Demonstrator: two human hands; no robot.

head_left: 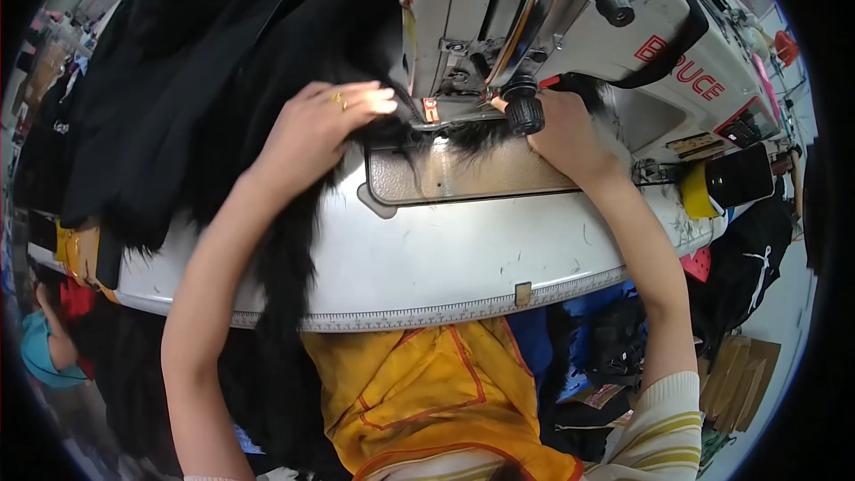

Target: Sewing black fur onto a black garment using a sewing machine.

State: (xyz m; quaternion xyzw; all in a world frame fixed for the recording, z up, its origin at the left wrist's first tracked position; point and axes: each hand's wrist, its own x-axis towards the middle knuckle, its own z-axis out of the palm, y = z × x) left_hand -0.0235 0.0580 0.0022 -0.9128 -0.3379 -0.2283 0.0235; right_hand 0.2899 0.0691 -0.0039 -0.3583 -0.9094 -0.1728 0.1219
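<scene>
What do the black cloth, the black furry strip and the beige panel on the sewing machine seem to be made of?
Black cloth: probably woven textile, matte, falling in soft folds.
Furry strip: real or imitation fur, I cannot tell; long loose hairs show.
Beige panel: perhaps leather or leather-look plastic, slightly glossy, with a pebbled surface.

Black garment (187,80), apparently yellow-striped white sleeve (661,432)

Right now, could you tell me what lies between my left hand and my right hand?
In the head view, black fur and the sewing machine head lie between your left hand and right hand.
</scene>
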